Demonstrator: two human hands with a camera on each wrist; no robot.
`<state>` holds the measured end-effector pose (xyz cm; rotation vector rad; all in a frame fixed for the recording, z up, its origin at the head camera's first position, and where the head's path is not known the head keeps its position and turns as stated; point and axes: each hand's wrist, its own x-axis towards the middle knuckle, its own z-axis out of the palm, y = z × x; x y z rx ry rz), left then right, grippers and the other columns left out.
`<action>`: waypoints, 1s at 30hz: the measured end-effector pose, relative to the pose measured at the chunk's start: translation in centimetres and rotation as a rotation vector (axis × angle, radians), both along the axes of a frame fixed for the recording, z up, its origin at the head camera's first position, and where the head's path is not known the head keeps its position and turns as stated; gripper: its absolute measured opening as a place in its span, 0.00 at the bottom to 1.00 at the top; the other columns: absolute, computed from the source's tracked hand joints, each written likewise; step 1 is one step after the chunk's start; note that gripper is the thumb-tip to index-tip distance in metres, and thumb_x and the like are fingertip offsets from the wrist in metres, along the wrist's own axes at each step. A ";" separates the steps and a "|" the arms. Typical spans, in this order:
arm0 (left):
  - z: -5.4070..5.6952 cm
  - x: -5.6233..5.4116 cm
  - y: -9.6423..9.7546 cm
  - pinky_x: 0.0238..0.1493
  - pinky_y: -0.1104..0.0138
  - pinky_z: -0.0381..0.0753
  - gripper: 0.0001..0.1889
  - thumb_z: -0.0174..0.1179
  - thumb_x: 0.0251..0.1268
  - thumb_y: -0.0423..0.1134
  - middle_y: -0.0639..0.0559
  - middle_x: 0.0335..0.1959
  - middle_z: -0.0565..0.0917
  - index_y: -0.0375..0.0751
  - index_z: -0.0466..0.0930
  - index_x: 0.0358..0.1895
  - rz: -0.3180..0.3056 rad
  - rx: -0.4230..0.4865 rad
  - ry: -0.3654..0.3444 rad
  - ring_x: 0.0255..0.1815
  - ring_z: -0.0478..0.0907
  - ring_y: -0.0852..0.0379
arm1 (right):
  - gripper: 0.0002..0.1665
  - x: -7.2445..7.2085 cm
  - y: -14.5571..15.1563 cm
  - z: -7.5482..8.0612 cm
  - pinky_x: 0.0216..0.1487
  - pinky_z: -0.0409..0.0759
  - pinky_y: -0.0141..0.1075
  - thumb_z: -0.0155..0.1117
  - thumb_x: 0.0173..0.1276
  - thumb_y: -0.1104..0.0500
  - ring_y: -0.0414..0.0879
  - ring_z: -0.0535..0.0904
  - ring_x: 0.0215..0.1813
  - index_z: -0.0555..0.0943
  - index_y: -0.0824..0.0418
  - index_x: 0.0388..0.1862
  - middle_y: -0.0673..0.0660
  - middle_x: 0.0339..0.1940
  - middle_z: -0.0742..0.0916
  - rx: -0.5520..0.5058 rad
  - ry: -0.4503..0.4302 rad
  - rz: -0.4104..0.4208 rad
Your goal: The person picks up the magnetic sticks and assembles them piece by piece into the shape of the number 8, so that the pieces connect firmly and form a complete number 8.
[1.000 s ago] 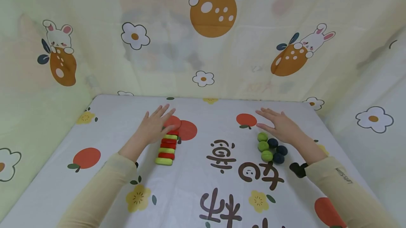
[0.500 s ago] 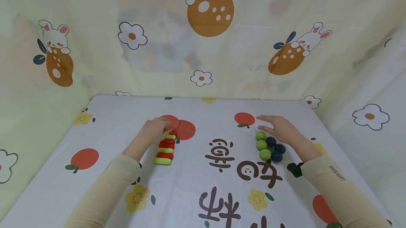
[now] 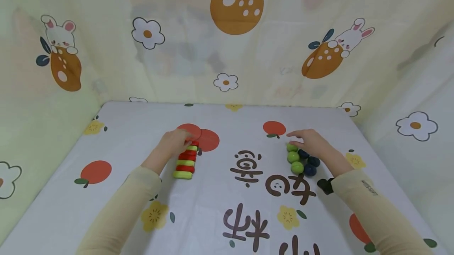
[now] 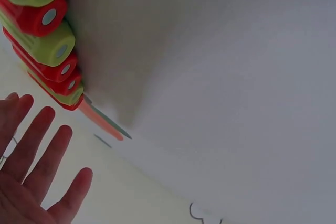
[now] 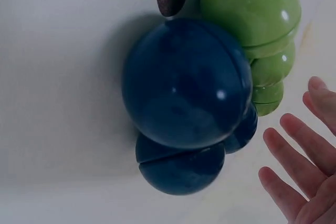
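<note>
A row of short red and yellow-green rods (image 3: 185,162), several in all, lies side by side on the table; their ends show a grey-blue round spot in the left wrist view. My left hand (image 3: 172,143) hovers at the row's far end, fingers bent downward by the farthest red rod (image 3: 193,143). In the left wrist view its fingers (image 4: 44,156) look spread and apart from the rods. Three green balls (image 3: 293,157) and three dark blue balls (image 5: 186,82) form a cluster at right. Above the farthest green ball, my right hand (image 3: 313,143) reaches with loosely bent fingers, gripping nothing visible.
The white tablecloth (image 3: 209,192) carries printed fruit, flowers and brown characters. A cream patterned curtain (image 3: 184,62) stands behind the table and on both sides. The table's far edge runs just beyond both hands.
The spread fingers of both hands have bent downward. My left hand has come down closer to the farthest red rod, and my right hand has moved nearer the farthest green ball.
</note>
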<state>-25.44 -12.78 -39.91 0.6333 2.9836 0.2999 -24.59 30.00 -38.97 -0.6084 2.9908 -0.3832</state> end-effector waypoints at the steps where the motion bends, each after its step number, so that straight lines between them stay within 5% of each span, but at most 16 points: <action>1: 0.0 -0.1 0.0 0.34 0.65 0.76 0.17 0.59 0.61 0.38 0.50 0.46 0.82 0.42 0.78 0.53 0.002 -0.002 -0.006 0.40 0.75 0.53 | 0.19 0.0 0.0 0.0 0.49 0.72 0.53 0.59 0.64 0.61 0.62 0.76 0.49 0.77 0.68 0.52 0.68 0.47 0.81 -0.001 -0.005 0.004; 11: 0.1 -0.2 0.2 0.36 0.66 0.76 0.18 0.57 0.62 0.36 0.47 0.47 0.80 0.43 0.76 0.56 0.042 0.004 -0.080 0.40 0.73 0.51 | 0.17 0.1 0.1 -0.2 0.45 0.76 0.49 0.60 0.61 0.66 0.61 0.78 0.44 0.78 0.70 0.49 0.67 0.45 0.82 0.002 -0.059 0.020; 19: -0.1 -0.5 0.1 0.36 0.64 0.75 0.14 0.58 0.61 0.34 0.49 0.35 0.79 0.41 0.79 0.50 0.068 0.001 -0.120 0.37 0.72 0.52 | 0.15 -0.4 0.2 -0.8 0.44 0.76 0.48 0.58 0.62 0.67 0.59 0.79 0.43 0.79 0.70 0.48 0.66 0.43 0.83 -0.033 -0.084 0.004; 30: -0.7 -1.2 0.3 0.37 0.65 0.74 0.10 0.56 0.63 0.32 0.48 0.33 0.77 0.39 0.80 0.46 0.089 0.013 -0.163 0.37 0.72 0.52 | 0.13 -0.5 -0.6 -0.8 0.45 0.75 0.49 0.58 0.62 0.67 0.59 0.77 0.46 0.80 0.71 0.45 0.66 0.44 0.83 -0.019 -0.090 0.000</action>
